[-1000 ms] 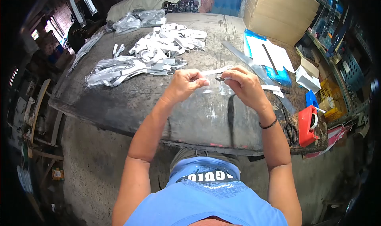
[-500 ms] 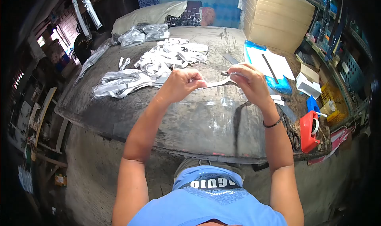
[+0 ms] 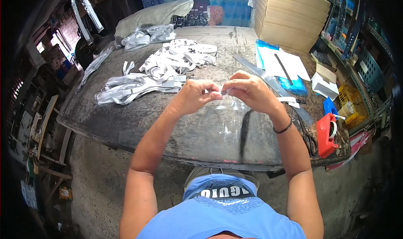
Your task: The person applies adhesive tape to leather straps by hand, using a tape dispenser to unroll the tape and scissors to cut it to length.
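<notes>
Far to the left of the grip, bundles of white strips are lying on the dark, worn worktop, and just beyond them a looser heap of white strips is spreading toward the far edge. Clear bags holding more of the same are resting behind that heap, near a pale pillow.

The left hand is closing its grip on one end of a small white strip, thumb and fingertips pinched narrow around it. The right hand is meeting it from the other side, its grip likewise pinched shut on the same strip, so the two hands are almost touching above the middle of the worktop. Under both hands a clear plastic sleeve is hanging down; I cannot tell which grip is carrying it. A black band is circling the right wrist.

Right of the grip, a long metal ruler is lying slantwise, with white paper on a blue sheet beyond it. Cardboard boxes are standing at the far right corner. A small white box is sitting further right, then scissors and a red tape dispenser near the edge.
</notes>
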{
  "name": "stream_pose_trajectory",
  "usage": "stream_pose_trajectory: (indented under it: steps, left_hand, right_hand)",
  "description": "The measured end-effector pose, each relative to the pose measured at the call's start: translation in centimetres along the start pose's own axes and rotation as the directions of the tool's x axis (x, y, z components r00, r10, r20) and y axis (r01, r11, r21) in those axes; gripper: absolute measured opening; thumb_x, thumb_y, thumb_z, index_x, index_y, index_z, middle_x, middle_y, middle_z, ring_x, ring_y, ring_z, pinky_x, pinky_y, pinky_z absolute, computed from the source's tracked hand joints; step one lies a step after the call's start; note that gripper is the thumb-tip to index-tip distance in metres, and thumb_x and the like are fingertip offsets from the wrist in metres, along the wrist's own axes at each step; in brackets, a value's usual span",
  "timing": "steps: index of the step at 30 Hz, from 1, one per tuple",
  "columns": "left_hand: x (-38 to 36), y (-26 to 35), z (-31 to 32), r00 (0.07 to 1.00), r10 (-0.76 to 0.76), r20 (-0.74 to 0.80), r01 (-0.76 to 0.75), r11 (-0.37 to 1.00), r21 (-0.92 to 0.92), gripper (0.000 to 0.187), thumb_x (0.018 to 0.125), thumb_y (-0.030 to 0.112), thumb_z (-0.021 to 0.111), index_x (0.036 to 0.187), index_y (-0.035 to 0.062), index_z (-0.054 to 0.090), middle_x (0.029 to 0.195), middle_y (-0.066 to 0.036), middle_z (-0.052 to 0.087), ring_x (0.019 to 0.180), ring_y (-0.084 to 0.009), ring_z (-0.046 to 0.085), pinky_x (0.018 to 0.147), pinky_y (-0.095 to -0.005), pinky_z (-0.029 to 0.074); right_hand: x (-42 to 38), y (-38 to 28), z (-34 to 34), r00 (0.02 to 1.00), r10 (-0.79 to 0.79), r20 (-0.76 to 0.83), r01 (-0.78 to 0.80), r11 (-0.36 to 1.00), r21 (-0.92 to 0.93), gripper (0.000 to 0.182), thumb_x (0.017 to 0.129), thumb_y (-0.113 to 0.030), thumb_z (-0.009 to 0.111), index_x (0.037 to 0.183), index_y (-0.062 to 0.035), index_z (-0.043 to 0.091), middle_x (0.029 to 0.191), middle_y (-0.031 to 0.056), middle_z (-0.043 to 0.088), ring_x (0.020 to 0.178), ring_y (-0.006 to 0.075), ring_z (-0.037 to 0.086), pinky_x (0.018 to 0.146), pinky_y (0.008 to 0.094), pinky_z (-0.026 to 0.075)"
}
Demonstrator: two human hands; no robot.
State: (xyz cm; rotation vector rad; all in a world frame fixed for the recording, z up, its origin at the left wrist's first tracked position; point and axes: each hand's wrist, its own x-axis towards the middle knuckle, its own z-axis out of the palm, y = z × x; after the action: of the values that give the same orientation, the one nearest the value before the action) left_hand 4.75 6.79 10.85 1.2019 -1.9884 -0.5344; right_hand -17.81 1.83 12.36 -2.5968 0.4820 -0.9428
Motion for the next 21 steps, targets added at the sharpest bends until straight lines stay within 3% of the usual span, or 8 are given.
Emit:
stream_pose_trajectory:
  steps: [5, 7, 9, 12, 13, 18, 20, 21]
  left_hand:
    - [-0.3, -2.3, 0.9, 0.992, -0.109, 0.058, 0.117, 0.979, -0.168, 0.022, 0.086, 0.023, 0.073, 0.092, 0.0024, 0.070, 0.073, -0.001, 0.065, 0.071, -0.0023, 0.056, 0.064, -0.0226, 0.047]
    - [-0.5, -3.0, 1.2, 0.993, -0.072, 0.098, 0.112, 0.858, -0.501, 0.018, 0.088, 0.019, 0.071, 0.094, 0.0021, 0.069, 0.078, 0.001, 0.066, 0.071, -0.0032, 0.056, 0.065, -0.0211, 0.047]
    - [-0.8, -3.0, 0.8, 0.988, -0.093, 0.122, 0.142, 0.849, -0.509, 0.017, 0.088, 0.018, 0.070, 0.095, 0.0024, 0.069, 0.079, 0.002, 0.066, 0.071, -0.0037, 0.056, 0.065, -0.0206, 0.046]
    - [-1.2, -3.8, 0.7, 0.983, -0.107, 0.146, 0.170, 0.826, -0.537, 0.016, 0.088, 0.017, 0.070, 0.096, 0.0032, 0.069, 0.081, 0.002, 0.065, 0.071, -0.0038, 0.056, 0.064, -0.0199, 0.046]
    - [-1.3, -4.1, 0.8, 0.984, -0.099, 0.150, 0.167, 0.814, -0.556, 0.015, 0.088, 0.017, 0.070, 0.097, 0.0037, 0.069, 0.080, 0.002, 0.065, 0.071, -0.0035, 0.056, 0.064, -0.0198, 0.046]
    - [-1.3, -3.7, 1.0, 0.944, -0.200, 0.262, 0.307, 0.821, -0.480, 0.018, 0.088, 0.015, 0.069, 0.100, 0.0021, 0.069, 0.084, -0.001, 0.069, 0.072, -0.0044, 0.060, 0.062, -0.0199, 0.047]
    - [-1.2, -4.0, 1.5, 0.945, -0.148, 0.292, 0.293, 0.781, -0.551, 0.019, 0.088, 0.014, 0.070, 0.102, 0.0017, 0.069, 0.089, -0.002, 0.069, 0.076, -0.0047, 0.060, 0.065, -0.0205, 0.048]
    - [-1.1, -4.3, 1.6, 0.944, -0.148, 0.295, 0.295, 0.780, -0.553, 0.019, 0.088, 0.014, 0.070, 0.102, 0.0017, 0.069, 0.089, -0.002, 0.069, 0.076, -0.0047, 0.060, 0.065, -0.0205, 0.048]
  right_hand:
    - [0.3, 0.3, 0.9, 1.000, -0.021, -0.018, 0.022, 0.995, 0.093, 0.020, 0.086, -0.006, 0.066, 0.106, -0.0047, 0.067, 0.089, 0.0099, 0.063, 0.080, 0.0246, 0.063, 0.071, 0.0339, 0.050]
    - [0.4, -0.1, 1.0, 0.999, -0.018, -0.040, 0.022, 0.994, 0.108, 0.021, 0.086, -0.007, 0.066, 0.106, -0.0064, 0.067, 0.088, 0.0101, 0.063, 0.077, 0.0245, 0.064, 0.071, 0.0340, 0.050]
    - [0.3, -0.7, 0.9, 0.963, 0.270, -0.016, -0.262, 0.945, 0.194, 0.018, 0.086, -0.010, 0.067, 0.104, -0.0050, 0.066, 0.083, 0.0099, 0.062, 0.075, 0.0213, 0.062, 0.070, 0.0332, 0.050]
    - [-0.7, 2.3, 0.8, 0.925, 0.341, 0.167, -0.373, 0.898, 0.234, 0.019, 0.086, -0.014, 0.068, 0.101, -0.0035, 0.065, 0.081, 0.0104, 0.063, 0.074, 0.0192, 0.061, 0.069, 0.0325, 0.049]
    - [-0.9, 2.6, 0.5, 0.942, 0.295, 0.163, -0.320, 0.933, 0.163, 0.018, 0.086, -0.015, 0.068, 0.098, -0.0018, 0.065, 0.081, 0.0106, 0.063, 0.074, 0.0207, 0.061, 0.068, 0.0323, 0.048]
    - [-0.7, 2.4, 1.2, 0.974, 0.208, 0.089, -0.222, 0.950, 0.220, 0.014, 0.083, -0.011, 0.068, 0.092, -0.0008, 0.066, 0.080, 0.0116, 0.065, 0.073, 0.0226, 0.062, 0.069, 0.0332, 0.049]
    - [-0.3, 2.0, 1.4, 0.985, 0.130, 0.116, -0.143, 0.983, 0.112, 0.013, 0.086, -0.005, 0.068, 0.097, 0.0006, 0.063, 0.077, 0.0033, 0.060, 0.071, 0.0082, 0.054, 0.064, 0.0244, 0.045]
    - [-0.2, 1.9, 1.7, 0.979, 0.167, 0.120, -0.183, 0.973, 0.137, 0.016, 0.083, -0.005, 0.069, 0.096, 0.0002, 0.062, 0.077, 0.0061, 0.060, 0.071, 0.0104, 0.055, 0.064, 0.0265, 0.045]
